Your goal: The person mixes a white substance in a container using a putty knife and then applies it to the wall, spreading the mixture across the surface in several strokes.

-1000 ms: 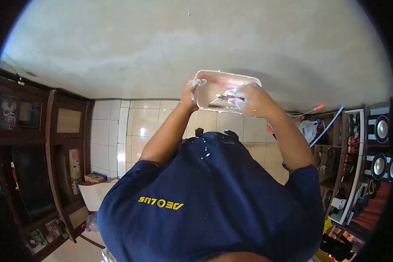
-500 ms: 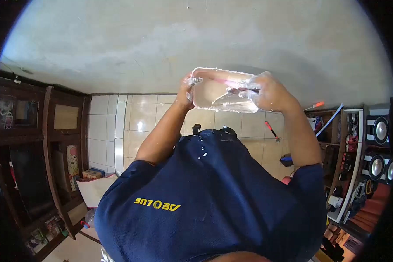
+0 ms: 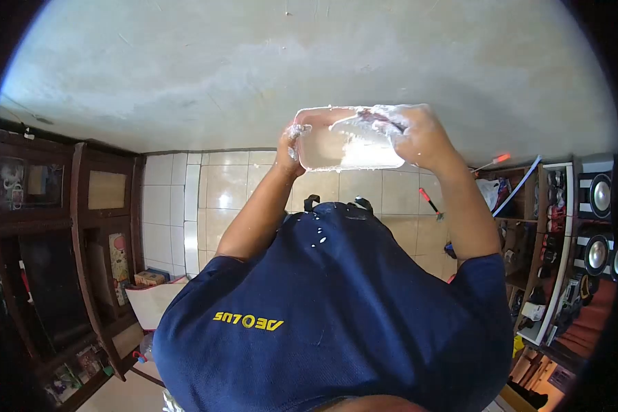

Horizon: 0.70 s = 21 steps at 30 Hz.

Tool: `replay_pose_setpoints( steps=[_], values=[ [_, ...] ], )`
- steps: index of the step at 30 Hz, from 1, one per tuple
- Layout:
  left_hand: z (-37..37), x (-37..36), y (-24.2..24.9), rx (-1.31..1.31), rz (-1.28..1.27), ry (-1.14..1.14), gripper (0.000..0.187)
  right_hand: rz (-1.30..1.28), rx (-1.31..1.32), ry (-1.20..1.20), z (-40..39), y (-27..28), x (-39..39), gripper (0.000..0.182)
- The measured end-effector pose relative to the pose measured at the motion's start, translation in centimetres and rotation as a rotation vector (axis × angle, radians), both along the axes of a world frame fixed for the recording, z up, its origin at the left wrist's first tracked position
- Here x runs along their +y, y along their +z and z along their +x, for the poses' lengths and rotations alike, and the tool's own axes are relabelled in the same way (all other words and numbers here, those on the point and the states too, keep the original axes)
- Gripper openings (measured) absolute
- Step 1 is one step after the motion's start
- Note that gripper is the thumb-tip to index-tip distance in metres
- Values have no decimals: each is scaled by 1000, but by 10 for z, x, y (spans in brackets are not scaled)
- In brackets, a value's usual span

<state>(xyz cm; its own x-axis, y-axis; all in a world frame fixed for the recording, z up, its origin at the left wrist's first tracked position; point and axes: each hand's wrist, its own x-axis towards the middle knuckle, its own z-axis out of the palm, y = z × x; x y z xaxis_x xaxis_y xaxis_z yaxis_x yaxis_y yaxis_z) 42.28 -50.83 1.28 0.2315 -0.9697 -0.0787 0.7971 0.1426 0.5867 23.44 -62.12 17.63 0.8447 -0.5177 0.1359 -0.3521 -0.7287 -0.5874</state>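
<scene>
My left hand (image 3: 290, 149) grips the left end of a rectangular plastic tub (image 3: 323, 167), thumb over the rim and white paste on the thumb. The tub is tilted, with white paste along its rim and inside. At its right end, my right hand (image 3: 422, 137), smeared with the same paste, closes round a dark, paste-covered tool (image 3: 383, 121) that lies over the tub's far side. Its exact kind is hidden by paste and fingers.
A grey plastered wall (image 3: 254, 75) rises just beyond the tub. On the tiled floor (image 3: 364, 185) lies a red-and-black handled tool (image 3: 429, 200). Wooden cabinets (image 3: 99, 206) stand left; shelves (image 3: 556, 220) and speakers (image 3: 599, 196) are right.
My right hand and the dark tool have moved up toward the tub's far rim. The tub's inside has tilted, and more bright light falls in it. My left hand keeps its hold.
</scene>
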Motion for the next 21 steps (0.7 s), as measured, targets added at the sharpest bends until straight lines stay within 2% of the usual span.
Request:
replay_pose_setpoints(
  steps=[3, 5, 7, 9, 11, 14, 15, 18, 21],
  values=[
    [-1, -1, -8, -14, -21, 7, 46, -116, -82, -11, 1, 0, 7, 14],
    [1, -5, -12, -95, -76, 87, 44, -156, 37, -6, 4, -21, 12, 14],
    [-7, -2, -6, -26, -29, 102, 43, -261, 105, -56, -1, -39, 18, 19],
    [-8, -3, -6, 44, 25, 128, 42, -202, 29, -71, -2, -51, 18, 20],
    [-6, -3, -17, 10, -30, 140, 40, -95, -65, -103, -2, -62, 23, 22],
    [-5, 0, -10, -60, -45, 65, 40, -91, -121, -148, 11, -78, 33, 23],
    [-5, 0, -9, -2, 9, 76, 42, -33, -188, -176, 20, -68, 41, 24],
    [-13, 1, 2, 41, -34, 75, 42, 80, -319, -264, 23, -60, 42, 23],
    [-11, 0, 2, -80, -31, 112, 41, -55, -317, -210, 14, -50, 28, 22]
  ],
)
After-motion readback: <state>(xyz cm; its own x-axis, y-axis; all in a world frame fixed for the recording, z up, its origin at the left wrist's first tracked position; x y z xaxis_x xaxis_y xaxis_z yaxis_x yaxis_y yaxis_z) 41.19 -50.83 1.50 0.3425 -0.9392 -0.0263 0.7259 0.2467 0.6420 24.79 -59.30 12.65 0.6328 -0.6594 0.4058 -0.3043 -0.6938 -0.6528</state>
